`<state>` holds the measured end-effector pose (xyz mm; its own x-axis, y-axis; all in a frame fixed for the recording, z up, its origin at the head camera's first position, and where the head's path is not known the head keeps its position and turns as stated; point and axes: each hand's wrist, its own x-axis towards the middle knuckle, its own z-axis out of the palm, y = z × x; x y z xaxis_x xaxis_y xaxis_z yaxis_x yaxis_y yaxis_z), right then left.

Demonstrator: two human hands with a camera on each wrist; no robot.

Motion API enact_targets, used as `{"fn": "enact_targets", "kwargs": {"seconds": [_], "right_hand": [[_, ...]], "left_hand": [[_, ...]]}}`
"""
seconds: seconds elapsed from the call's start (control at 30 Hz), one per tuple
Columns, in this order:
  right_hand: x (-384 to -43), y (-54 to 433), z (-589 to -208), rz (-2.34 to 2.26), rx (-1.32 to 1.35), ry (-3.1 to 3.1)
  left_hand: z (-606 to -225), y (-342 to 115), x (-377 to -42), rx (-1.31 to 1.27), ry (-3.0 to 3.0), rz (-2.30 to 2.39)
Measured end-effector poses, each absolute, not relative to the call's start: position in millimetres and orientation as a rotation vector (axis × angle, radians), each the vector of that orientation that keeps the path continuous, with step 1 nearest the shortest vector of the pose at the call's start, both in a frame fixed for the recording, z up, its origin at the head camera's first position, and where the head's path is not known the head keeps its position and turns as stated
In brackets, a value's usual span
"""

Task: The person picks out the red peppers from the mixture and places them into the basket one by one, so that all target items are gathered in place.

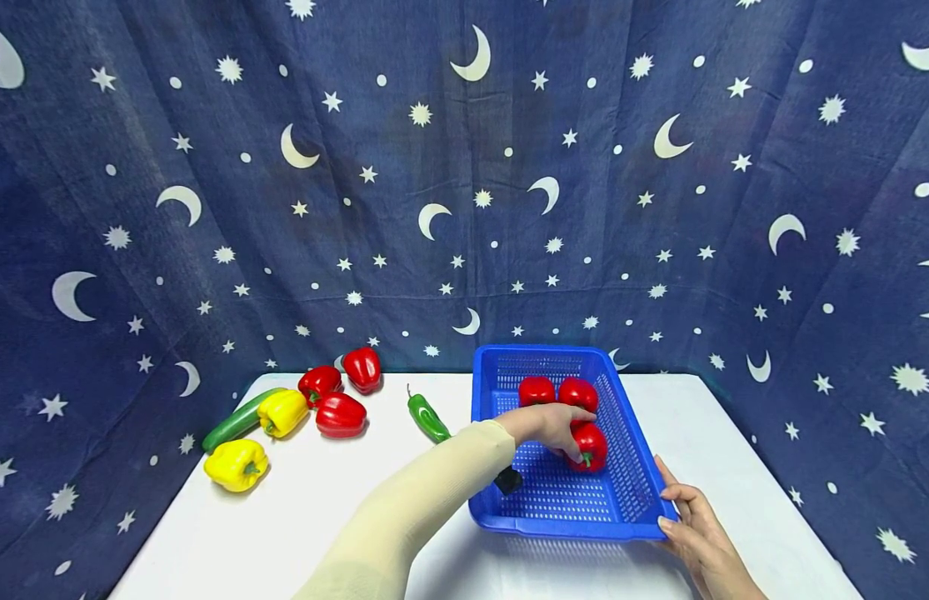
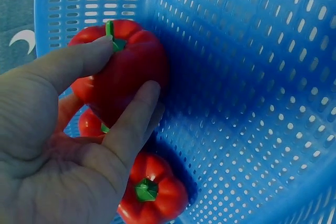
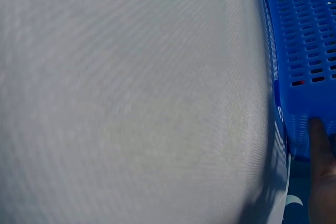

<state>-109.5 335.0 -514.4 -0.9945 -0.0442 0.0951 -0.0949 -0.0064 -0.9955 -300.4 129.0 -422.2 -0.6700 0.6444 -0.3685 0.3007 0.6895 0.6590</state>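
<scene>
Inside the blue plastic basket (image 1: 554, 528), my left hand (image 1: 548, 423) holds a red bell pepper (image 1: 593, 448) between thumb and fingers. In the left wrist view the thumb lies by the green stem of this bell pepper (image 2: 126, 72). Two more red bell peppers sit at the basket's far end, one left (image 1: 536, 390) and one right (image 1: 579, 392). My right hand (image 1: 700, 533) grips the near right corner of the basket, thumb at the rim and fingers along the outer side. In the right wrist view one finger (image 3: 318, 145) presses the basket wall (image 3: 299, 95).
Left of the basket lies a green chili pepper (image 1: 428, 418), partly behind the left sleeve (image 1: 427, 492). Farther left are several red bell peppers (image 1: 341, 415), two yellow bell peppers (image 1: 237, 465) and a long green cucumber (image 1: 242, 418). A dark starry curtain (image 1: 404, 167) stands behind the white table (image 1: 322, 500).
</scene>
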Motion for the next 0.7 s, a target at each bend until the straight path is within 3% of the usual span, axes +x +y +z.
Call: {"fn": "enact_targets", "kwargs": {"seconds": [0.7], "right_hand": [[-110.5,335.5,-514.9,2.199,0.124,-2.191]], "left_hand": [[-423.5,127.5,-306.2,0.78,2.342,0.681]]}}
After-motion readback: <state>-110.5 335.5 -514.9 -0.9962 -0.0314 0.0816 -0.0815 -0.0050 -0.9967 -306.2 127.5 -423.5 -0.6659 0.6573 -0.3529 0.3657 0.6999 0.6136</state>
